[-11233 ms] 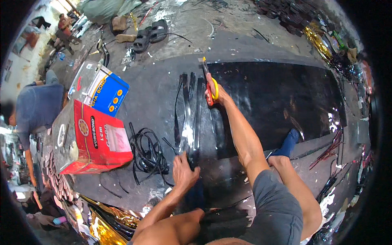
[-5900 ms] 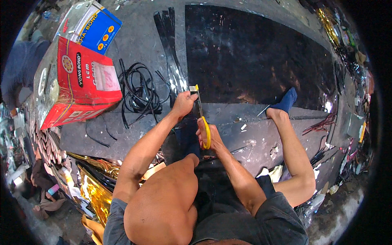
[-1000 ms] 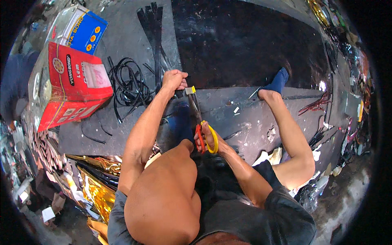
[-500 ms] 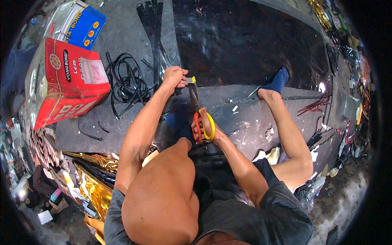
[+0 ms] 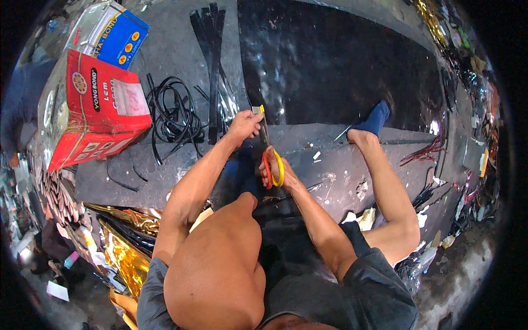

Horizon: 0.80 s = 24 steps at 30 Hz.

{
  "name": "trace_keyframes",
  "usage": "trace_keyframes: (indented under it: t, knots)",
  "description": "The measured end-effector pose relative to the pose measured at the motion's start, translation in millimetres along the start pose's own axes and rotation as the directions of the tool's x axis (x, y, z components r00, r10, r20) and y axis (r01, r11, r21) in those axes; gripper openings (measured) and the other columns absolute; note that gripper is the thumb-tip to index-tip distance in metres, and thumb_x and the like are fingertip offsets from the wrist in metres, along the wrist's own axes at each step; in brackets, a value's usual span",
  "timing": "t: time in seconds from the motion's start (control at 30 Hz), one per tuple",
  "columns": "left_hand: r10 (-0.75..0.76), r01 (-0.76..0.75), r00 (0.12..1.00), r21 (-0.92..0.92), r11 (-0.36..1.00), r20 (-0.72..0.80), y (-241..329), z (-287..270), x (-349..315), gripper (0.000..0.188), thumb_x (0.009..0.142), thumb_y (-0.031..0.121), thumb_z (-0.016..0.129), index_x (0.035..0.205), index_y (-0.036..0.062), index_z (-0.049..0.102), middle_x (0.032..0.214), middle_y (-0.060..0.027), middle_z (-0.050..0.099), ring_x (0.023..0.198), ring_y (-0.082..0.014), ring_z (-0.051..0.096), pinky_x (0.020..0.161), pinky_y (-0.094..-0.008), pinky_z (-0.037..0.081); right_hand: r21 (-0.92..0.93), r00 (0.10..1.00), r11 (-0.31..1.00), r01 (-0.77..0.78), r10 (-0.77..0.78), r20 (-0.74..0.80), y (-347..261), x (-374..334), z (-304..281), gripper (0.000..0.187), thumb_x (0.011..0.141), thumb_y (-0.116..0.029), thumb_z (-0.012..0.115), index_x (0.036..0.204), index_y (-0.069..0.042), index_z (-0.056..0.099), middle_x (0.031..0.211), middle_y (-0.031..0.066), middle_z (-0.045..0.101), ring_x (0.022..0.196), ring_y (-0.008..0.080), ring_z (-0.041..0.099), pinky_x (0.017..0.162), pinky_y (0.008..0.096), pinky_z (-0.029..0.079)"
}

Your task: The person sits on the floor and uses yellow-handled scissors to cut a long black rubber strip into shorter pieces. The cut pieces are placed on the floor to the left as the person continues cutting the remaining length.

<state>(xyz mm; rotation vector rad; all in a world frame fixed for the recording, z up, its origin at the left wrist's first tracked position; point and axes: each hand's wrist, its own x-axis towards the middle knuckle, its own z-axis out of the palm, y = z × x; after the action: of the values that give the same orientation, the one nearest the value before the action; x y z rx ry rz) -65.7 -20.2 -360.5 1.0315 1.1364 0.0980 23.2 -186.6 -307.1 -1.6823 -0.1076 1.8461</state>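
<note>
One pair of metal scissors (image 5: 266, 136), looped handles (image 5: 282, 169) red and yellow, is grasped in the right hand (image 5: 287, 180); the left hand (image 5: 243, 127) curls beside its tips, and whether it pinches anything I cannot tell. Beyond spreads a glossy black sheet (image 5: 341, 63), flat strips (image 5: 215, 74) alongside, on scuffed grey flooring (image 5: 165, 33); scraps (image 5: 474, 82) heap farther out.

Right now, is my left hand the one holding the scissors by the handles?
No, the right hand grips the handles of the scissors, while the left hand is up near the tips.
</note>
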Motion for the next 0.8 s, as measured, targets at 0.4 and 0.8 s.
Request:
trace_keyframes:
  t: [0.4, 0.8]
  knots:
    - [0.271, -0.249, 0.951, 0.152, 0.957, -0.147, -21.0, -3.2, -0.1, 0.027, 0.09, 0.021, 0.06, 0.069, 0.0078, 0.05, 0.057, 0.0003, 0.052, 0.047, -0.0085, 0.047, 0.044, -0.0259, 0.036, -0.161, 0.996, 0.986, 0.05, -0.062, -0.069, -9.5, -1.8, 11.2, 0.083, 0.078, -0.08, 0.044, 0.078, 0.002, 0.058, 0.054, 0.0059, 0.05, 0.045, 0.0183, 0.056, 0.043, 0.0323, 0.046]
    - [0.316, -0.286, 0.938, 0.202, 0.937, -0.142, -27.0, -4.7, 4.9, 0.029, 0.09, 0.022, 0.06, 0.067, 0.0081, 0.05, 0.056, 0.0029, 0.048, 0.049, -0.0074, 0.043, 0.045, -0.026, 0.033, -0.256, 0.989, 0.964, 0.077, -0.105, -0.1, -9.5, 2.3, 10.8, 0.082, 0.081, -0.077, 0.045, 0.071, 0.003, 0.059, 0.056, 0.0107, 0.055, 0.045, 0.0204, 0.059, 0.042, 0.0338, 0.046]
